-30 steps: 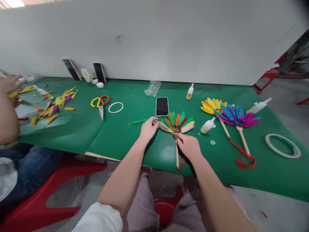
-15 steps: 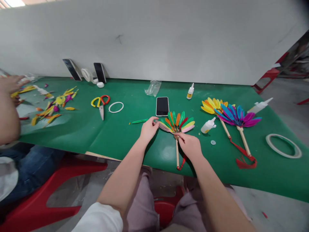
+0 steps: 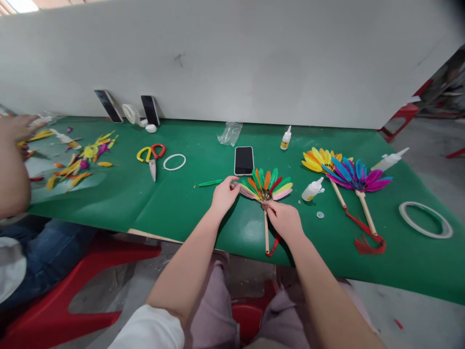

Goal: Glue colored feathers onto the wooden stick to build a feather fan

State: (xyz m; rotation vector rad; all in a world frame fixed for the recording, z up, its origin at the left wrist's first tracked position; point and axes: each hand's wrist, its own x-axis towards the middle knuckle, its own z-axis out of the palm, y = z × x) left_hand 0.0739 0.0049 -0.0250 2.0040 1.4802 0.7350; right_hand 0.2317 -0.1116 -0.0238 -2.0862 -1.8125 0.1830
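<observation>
The multicoloured feather fan on a wooden stick (image 3: pixel 267 186) lies flat on the green table (image 3: pixel 174 203). The right hand (image 3: pixel 285 220) pinches its hub closed, while the left hand (image 3: pixel 224 195) pinches the outermost left feather. This looks like the feather-setting step; pressing it down needs a gentle, steady grip.

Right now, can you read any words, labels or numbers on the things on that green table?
None can be read.
Small glue bottle: yellow label, print too small and blurred.
Phone: dark, blank screen.
Scissors, feather fan and tape ring: no writing shows.
</observation>
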